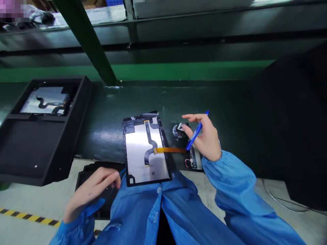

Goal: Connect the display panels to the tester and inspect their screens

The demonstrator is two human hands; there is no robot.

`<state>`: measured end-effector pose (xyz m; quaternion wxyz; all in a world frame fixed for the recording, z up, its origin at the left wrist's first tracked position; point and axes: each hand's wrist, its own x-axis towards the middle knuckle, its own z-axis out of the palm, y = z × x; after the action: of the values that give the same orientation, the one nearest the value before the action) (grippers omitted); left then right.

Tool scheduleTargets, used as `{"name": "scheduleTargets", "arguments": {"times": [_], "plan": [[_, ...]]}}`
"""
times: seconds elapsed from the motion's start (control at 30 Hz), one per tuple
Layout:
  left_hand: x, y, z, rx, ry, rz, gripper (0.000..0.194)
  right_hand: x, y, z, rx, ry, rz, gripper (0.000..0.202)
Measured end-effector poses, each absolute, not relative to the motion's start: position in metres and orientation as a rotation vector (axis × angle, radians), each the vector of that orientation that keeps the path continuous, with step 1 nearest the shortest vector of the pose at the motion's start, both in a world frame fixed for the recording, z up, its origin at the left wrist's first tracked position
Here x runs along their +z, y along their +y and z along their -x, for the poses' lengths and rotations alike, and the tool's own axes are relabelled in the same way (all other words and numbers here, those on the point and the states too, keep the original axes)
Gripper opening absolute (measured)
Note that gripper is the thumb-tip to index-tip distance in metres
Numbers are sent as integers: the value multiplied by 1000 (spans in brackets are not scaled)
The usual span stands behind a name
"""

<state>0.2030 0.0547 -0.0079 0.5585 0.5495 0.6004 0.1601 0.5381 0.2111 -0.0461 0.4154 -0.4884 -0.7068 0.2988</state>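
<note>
A tablet screen panel lies silver side up near the bench's front edge, with a dark curved cable on it. From that cable an orange flex strip runs right to a small circuit board. My right hand is above the board, a blue pen held slanted across its palm, thumb and index finger apart. Behind the thumb sits a shiny round metal piece. Left of the panel, my left hand hangs with curled fingers; what they hold, if anything, is hidden.
A black foam tray at the left holds another screen panel. A green post rises behind the dark green bench. Below my left hand is a black box. A large dark shape fills the right side.
</note>
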Motion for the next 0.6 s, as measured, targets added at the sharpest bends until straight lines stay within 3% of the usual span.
{"name": "scheduleTargets", "arguments": {"times": [0.07, 0.17, 0.27, 0.4, 0.53, 0.6], "plan": [[-27, 37, -204, 355, 1514, -1084, 46, -57, 225, -543, 923, -1674, 1215, 22], [-60, 28, -225, 637, 1640, -720, 42, -70, 238, -541, 1214, -1515, 1141, 27], [-73, 33, -243, 762, 1539, -614, 42, -76, 242, -536, 1220, -1470, 1121, 33], [-55, 37, -232, 688, 1525, -692, 41, -75, 240, -532, 1229, -1530, 1106, 32], [-22, 39, -206, 688, 1650, -624, 63, -74, 237, -529, 1279, -1555, 1064, 30], [-3, 47, -200, 759, 1683, -554, 65, -74, 236, -528, 1290, -1552, 1073, 30]]}}
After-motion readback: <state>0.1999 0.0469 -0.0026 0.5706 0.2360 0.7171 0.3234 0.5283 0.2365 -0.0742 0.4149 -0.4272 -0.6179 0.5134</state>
